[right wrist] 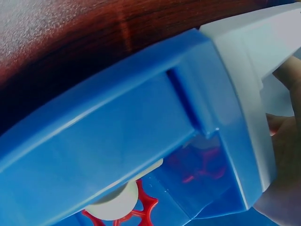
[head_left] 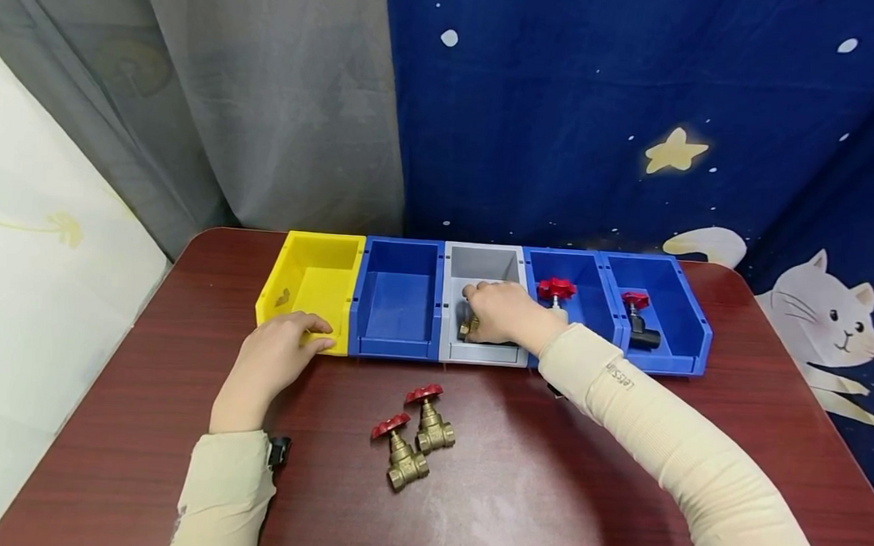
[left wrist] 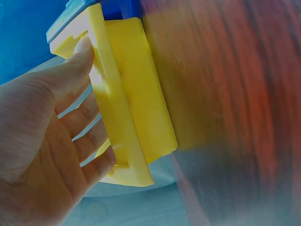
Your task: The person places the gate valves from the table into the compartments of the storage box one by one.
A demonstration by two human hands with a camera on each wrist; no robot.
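My left hand (head_left: pixel 275 367) rests at the front rim of the yellow bin (head_left: pixel 339 334), fingers loosely bent over the edge. In the left wrist view its thumb and fingertips touch the bin's rim (left wrist: pixel 108 89). Inside the grey bin (head_left: pixel 480 353) my right hand (head_left: pixel 506 311) curls its fingers round a brass valve (head_left: pixel 467 328), mostly hidden beneath the hand. The right wrist view shows only part of that hand (right wrist: pixel 284 155) behind the grey wall. Two brass gate valves with red handwheels, a nearer one (head_left: pixel 405 459) and a farther one (head_left: pixel 431 427), lie on the table.
An unfilled blue bin (head_left: pixel 395 347) stands between the yellow and grey ones. Right of the grey bin, one blue bin holds a white valve with a red handwheel (head_left: pixel 557 289); the last holds a black valve (head_left: pixel 642 334). Curtains (head_left: pixel 530 103) hang behind the reddish-brown table (head_left: pixel 513 495).
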